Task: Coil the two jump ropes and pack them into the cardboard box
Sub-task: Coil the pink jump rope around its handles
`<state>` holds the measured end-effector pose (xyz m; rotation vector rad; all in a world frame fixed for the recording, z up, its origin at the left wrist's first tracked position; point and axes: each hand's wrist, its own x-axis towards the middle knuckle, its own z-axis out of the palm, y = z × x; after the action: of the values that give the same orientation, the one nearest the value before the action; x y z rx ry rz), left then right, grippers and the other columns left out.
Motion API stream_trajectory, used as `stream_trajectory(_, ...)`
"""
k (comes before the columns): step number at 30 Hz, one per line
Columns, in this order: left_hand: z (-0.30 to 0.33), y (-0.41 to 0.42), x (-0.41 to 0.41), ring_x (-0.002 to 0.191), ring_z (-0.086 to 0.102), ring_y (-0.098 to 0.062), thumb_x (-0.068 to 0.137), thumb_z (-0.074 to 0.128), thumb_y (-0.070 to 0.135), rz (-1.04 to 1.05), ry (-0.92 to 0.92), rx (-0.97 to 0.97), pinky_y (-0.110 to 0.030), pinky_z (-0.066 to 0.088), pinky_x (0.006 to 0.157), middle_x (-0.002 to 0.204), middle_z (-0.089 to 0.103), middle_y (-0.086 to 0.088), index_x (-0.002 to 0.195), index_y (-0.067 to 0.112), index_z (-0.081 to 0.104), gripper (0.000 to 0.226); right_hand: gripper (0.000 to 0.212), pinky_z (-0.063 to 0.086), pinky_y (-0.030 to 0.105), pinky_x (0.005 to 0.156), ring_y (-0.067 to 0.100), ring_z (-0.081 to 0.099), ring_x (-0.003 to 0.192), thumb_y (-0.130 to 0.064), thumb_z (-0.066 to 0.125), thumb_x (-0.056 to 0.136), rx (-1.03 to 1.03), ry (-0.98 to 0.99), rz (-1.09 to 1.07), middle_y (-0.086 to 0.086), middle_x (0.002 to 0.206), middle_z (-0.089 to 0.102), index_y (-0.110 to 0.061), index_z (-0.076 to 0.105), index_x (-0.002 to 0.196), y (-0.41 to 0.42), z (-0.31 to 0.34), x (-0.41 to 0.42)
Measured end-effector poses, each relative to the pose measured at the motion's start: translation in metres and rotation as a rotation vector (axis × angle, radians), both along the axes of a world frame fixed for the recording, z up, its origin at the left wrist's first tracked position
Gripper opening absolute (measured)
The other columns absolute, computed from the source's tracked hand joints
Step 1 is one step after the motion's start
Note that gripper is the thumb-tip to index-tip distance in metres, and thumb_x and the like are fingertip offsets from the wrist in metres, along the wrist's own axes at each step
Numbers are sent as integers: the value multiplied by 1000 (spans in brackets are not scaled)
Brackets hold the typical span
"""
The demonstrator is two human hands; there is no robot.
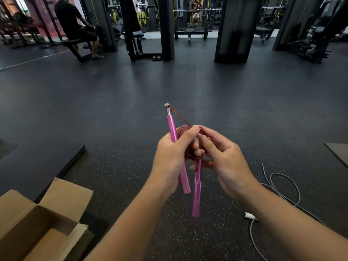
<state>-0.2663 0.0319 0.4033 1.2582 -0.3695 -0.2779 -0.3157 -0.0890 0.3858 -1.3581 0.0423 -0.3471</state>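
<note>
So we've got the pink jump rope (188, 146) bunched up mid-air: our left hand (172, 157) grips one handle plus the coil, right hand (224, 162) pinches the cord with curled fingers. The grey jump rope (278, 193) lies loose on the floor (131, 110) at right, and the cardboard box (40, 225) sits open at lower left.

No legible text, labels, brand marks or numbers anywhere: the open brown cardboard box (43, 221) shows plain flaps, the pink metallic jump rope handles (196, 193) are unmarked, and the far pink wall panel (49, 25) is too blurred.
</note>
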Motion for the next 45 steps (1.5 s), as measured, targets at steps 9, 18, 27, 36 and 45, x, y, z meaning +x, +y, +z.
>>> stream_trajectory(9,6,-12,-8,54,52,-18,96,67,29,48,-40,-51,-37,50,53,54,48,-1,74,6,55,34,25,56,33,52,12,60,64,-21,60,99,-37,-76,-35,0,77,68,-20,73,120,-4,6,2)
stream_trajectory(18,4,-6,4,48,55,-13,84,69,28,-185,187,-231,-32,49,48,46,43,4,70,11,58,24,30,50,30,52,15,59,69,-26,64,90,48,-100,-37,5,80,69,-22,75,118,0,1,0)
stream_trajectory(27,-17,-11,10,69,61,-10,86,68,49,170,-101,43,-34,55,68,74,62,6,109,15,65,41,26,48,30,62,15,51,68,-15,64,98,-149,-111,-180,-7,76,69,-25,76,118,-6,1,10)
stream_trajectory(36,-8,4,10,88,72,-23,100,53,44,157,-35,102,-44,64,67,102,73,-2,120,18,59,33,27,47,15,67,3,55,70,-12,63,99,-275,-161,-166,-15,86,74,-22,75,120,-18,1,14)
stream_trajectory(45,11,64,18,80,78,-22,77,82,33,80,-218,444,-44,64,59,101,76,-2,112,15,67,42,27,44,11,68,-2,59,72,-8,63,98,-391,-194,-11,-19,85,71,-18,76,120,4,9,29)
